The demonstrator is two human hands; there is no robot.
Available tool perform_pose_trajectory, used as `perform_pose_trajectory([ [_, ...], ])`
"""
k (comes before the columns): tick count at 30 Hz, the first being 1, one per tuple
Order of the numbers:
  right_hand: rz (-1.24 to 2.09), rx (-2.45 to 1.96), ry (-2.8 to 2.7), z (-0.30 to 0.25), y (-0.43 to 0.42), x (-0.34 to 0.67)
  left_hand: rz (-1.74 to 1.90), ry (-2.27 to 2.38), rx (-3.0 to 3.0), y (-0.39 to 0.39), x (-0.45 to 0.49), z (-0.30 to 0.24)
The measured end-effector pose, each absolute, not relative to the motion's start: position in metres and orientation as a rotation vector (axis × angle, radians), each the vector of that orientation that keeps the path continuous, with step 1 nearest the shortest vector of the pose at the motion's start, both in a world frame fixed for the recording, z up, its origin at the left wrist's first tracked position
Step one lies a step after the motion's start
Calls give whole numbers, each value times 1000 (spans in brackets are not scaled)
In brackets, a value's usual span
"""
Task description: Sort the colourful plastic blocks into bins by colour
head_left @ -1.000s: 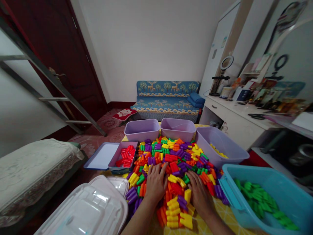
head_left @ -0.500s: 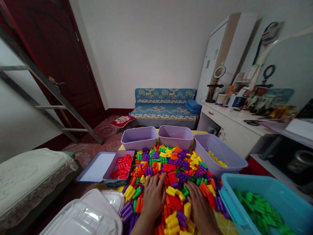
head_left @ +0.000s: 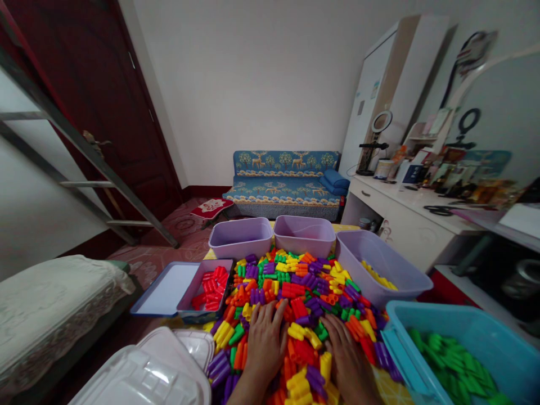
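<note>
A big heap of coloured plastic blocks (head_left: 295, 287), red, yellow, green, purple and orange, covers the table in front of me. My left hand (head_left: 264, 340) lies flat on the near part of the heap, fingers stretched out. My right hand (head_left: 348, 357) rests palm down on the blocks to its right, fingers also extended. Between the two hands sit red and yellow blocks (head_left: 301, 343). Neither hand holds anything.
Three purple bins (head_left: 240, 237) (head_left: 304, 235) (head_left: 379, 270) ring the heap; the right one holds yellow blocks. A small tray (head_left: 211, 281) holds red blocks, a blue bin (head_left: 455, 349) green ones. A white lid (head_left: 147, 371) lies at the near left. Bed, ladder, sofa and desk surround the table.
The view has tilted slightly, so the heap and hands sit lower in the picture. Both hands stay flat on the blocks in about the same spot.
</note>
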State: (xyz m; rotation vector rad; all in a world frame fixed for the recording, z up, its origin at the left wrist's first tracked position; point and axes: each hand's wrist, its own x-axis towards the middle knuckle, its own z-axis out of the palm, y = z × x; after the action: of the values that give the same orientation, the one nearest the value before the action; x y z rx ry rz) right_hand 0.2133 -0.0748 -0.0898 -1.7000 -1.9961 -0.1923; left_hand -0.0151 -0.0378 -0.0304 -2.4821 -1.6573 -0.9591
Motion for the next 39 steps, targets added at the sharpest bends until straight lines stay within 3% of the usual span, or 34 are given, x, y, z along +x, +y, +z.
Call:
perform_pose_trajectory([
  [39, -143, -1694, -1985, -88, -75, 213, -907, -1633, -2477, -37, -16, -33],
])
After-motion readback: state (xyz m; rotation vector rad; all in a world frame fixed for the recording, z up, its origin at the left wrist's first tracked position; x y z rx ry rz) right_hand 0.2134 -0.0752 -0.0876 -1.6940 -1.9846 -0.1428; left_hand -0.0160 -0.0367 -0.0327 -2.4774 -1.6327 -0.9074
